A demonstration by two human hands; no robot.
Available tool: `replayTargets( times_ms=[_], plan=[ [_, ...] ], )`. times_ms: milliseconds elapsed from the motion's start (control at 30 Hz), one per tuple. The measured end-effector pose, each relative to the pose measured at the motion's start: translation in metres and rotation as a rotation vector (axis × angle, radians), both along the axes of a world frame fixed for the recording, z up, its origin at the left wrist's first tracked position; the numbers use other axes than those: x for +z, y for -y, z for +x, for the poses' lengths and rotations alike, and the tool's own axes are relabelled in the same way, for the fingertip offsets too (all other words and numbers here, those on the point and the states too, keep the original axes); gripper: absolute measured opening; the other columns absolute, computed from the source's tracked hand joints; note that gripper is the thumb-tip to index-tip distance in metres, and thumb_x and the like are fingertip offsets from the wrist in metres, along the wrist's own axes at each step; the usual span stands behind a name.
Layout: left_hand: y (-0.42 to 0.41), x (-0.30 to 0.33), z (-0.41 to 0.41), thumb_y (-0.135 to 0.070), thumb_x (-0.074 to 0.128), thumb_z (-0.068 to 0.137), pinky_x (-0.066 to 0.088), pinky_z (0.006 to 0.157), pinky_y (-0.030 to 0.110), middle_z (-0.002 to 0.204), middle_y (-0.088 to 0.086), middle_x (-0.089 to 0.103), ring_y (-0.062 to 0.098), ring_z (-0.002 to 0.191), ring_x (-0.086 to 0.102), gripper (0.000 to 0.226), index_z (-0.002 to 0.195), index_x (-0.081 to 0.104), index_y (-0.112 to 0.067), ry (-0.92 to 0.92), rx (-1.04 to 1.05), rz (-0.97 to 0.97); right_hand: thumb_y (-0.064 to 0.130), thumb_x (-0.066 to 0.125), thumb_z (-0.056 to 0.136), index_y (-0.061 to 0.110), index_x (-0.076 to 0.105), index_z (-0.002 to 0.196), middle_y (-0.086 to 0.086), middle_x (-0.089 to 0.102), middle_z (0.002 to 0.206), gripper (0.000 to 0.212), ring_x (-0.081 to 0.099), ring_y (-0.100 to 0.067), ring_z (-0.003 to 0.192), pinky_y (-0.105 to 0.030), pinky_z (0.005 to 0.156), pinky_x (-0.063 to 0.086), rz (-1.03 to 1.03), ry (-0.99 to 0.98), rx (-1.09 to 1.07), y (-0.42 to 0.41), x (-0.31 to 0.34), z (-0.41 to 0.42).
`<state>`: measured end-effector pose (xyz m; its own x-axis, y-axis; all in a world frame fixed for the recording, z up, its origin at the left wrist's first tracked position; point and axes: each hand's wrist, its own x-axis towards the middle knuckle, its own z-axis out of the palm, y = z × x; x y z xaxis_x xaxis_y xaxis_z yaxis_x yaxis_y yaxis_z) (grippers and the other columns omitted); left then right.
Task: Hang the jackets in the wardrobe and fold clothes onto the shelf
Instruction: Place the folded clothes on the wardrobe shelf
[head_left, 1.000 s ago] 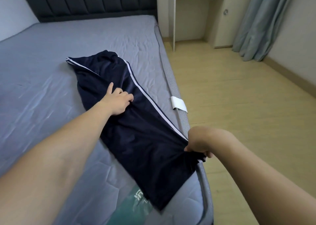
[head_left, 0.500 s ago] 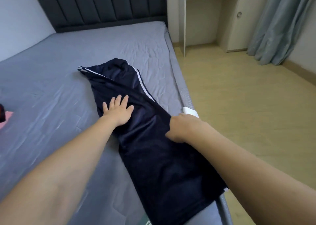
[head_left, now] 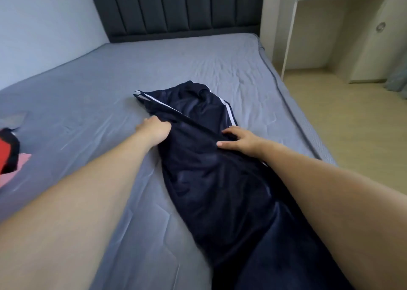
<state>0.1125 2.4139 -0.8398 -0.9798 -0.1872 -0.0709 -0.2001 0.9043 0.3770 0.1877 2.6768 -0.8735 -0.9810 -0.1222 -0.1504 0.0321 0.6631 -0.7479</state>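
Head view: red and pink clothes at bed's left edge. Left hand fingers curled, gripping navy trousers near right edge, likely to fold. Right hand fingers spread flat, pinning fabric.

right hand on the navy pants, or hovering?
Touching. Head view: right hand lies on the navy pants, spread fingers pressed into the fabric, no gap visible.

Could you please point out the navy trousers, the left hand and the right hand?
navy trousers [head_left: 211, 179]: head view, middle of the fabric.
left hand [head_left: 155, 131]: head view, back of hand.
right hand [head_left: 241, 141]: head view, back of hand.
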Motion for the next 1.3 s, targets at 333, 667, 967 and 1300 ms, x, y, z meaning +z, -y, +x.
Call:
replayTargets(
  times_ms=[333,667,967,1300],
  plan=[
    [0.003,-0.023,-0.129,-0.053,0.055,0.074,0.048,0.097,0.043,0.124,0.007,0.060,0.033,0.106,0.060,0.069,0.129,0.052,-0.011,-0.067,0.287,0.239,0.045,0.081,0.061,0.025,0.075,0.077,0.024,0.035,0.146,0.027,0.038,-0.002,0.135,-0.033,0.114,0.028,-0.300,0.015,0.015,-0.014,-0.031,-0.034],
    [-0.125,0.005,-0.182,-0.050,0.031,0.094,0.027,0.106,0.052,0.146,0.012,0.039,0.037,0.134,0.036,0.054,0.136,0.048,-0.022,-0.166,-0.125,0.056,0.008,0.051,0.059,0.009,0.041,0.052,0.003,0.069,0.116,0.012,0.064,-0.017,0.107,-0.034,0.093,0.047,-0.716,-0.290,-0.324,-0.023,-0.052,-0.032],
    [-0.091,-0.018,-0.150,-0.061,0.025,0.088,0.008,0.118,0.051,0.158,-0.005,0.019,0.031,0.144,0.019,0.061,0.146,0.030,-0.041,-0.039,-0.213,-0.008,0.015,0.049,0.064,-0.018,0.054,0.082,0.002,0.064,0.119,0.038,0.063,-0.015,0.105,-0.038,0.097,0.048,-0.702,-0.257,-0.403,-0.021,-0.052,-0.036],
    [-0.009,-0.045,0.045,-0.023,0.048,0.092,0.058,0.069,0.029,0.099,0.007,0.074,0.023,0.085,0.072,0.026,0.104,0.068,-0.011,0.202,0.187,1.602,0.013,0.054,0.077,0.008,0.057,0.075,-0.001,0.055,0.071,0.006,0.050,-0.016,0.072,-0.027,0.066,0.042,-0.611,-0.192,-0.543,-0.020,-0.033,-0.033]
  ],
)
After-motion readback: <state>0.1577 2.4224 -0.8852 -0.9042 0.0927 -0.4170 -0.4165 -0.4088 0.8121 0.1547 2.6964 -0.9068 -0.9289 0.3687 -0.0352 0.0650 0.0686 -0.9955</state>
